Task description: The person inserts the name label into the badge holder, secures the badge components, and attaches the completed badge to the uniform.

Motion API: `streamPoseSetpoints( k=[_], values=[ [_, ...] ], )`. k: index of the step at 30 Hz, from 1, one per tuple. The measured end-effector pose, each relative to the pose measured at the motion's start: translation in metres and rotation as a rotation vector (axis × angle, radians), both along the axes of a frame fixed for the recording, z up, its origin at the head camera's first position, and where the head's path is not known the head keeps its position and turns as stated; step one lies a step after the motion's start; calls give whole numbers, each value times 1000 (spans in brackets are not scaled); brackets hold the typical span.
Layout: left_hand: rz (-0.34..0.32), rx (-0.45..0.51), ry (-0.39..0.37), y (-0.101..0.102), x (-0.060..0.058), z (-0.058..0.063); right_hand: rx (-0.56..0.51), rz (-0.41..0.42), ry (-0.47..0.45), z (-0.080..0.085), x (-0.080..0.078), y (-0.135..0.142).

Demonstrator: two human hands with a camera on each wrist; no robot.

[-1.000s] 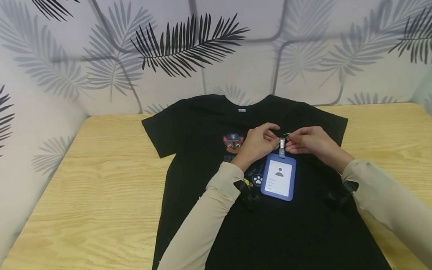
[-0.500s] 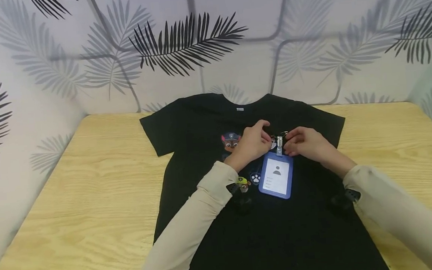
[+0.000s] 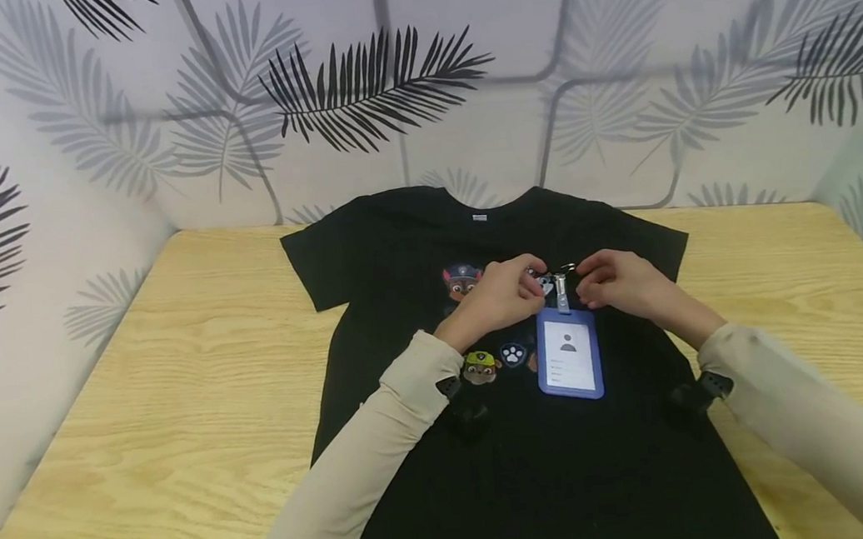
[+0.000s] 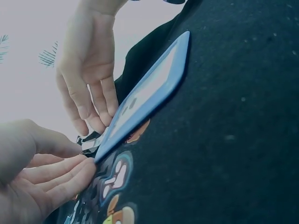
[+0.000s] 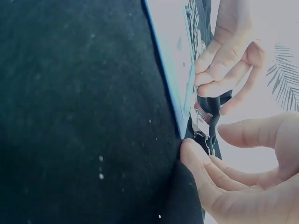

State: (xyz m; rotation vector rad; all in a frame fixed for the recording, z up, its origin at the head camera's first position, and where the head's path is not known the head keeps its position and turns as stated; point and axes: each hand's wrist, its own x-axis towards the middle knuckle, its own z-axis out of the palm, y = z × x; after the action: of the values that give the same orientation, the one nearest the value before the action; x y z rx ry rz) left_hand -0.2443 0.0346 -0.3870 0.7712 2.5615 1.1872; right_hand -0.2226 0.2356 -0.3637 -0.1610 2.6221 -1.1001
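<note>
A blue-framed ID badge holder [image 3: 569, 356] with a white card lies on the chest of a black T-shirt [image 3: 566, 469]. Its silver clip [image 3: 560, 284] points toward the collar, beside a small dark ring or pin. My left hand [image 3: 495, 297] is left of the clip, fingertips at the holder's top corner in the left wrist view. On the other side is my right hand [image 3: 624, 285]; in the right wrist view its thumb [image 5: 247, 133] stands apart from the fingers, and one fingertip is by the holder's corner [image 5: 182, 133]. Part of the clip is hidden by fingers.
The shirt lies flat, collar away from me, on a light wood table [image 3: 184, 387]. Cartoon dog prints [image 3: 481, 366] and a paw badge print [image 3: 513, 354] show on its chest. A leaf-patterned backdrop [image 3: 388, 80] stands behind the table.
The badge holder has swung to the right and now lies straighter below its clip. My left hand has shifted down slightly; my right hand has moved a little to the right.
</note>
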Motion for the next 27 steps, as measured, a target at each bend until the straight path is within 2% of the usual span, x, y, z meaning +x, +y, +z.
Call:
streamPoseSetpoints(
  k=[8,17,23,27],
  values=[
    [-32,20,0,-3,1,0,40,28,56,0,4,3],
    [-113,26,-38,-8,-1,-1,62,74,89,-1,6,1],
    [-73,36,-9,-18,-1,-2,92,67,136,-1,7,3],
    [-3,5,101,-38,-1,1,115,36,193,1,11,10]
  ],
)
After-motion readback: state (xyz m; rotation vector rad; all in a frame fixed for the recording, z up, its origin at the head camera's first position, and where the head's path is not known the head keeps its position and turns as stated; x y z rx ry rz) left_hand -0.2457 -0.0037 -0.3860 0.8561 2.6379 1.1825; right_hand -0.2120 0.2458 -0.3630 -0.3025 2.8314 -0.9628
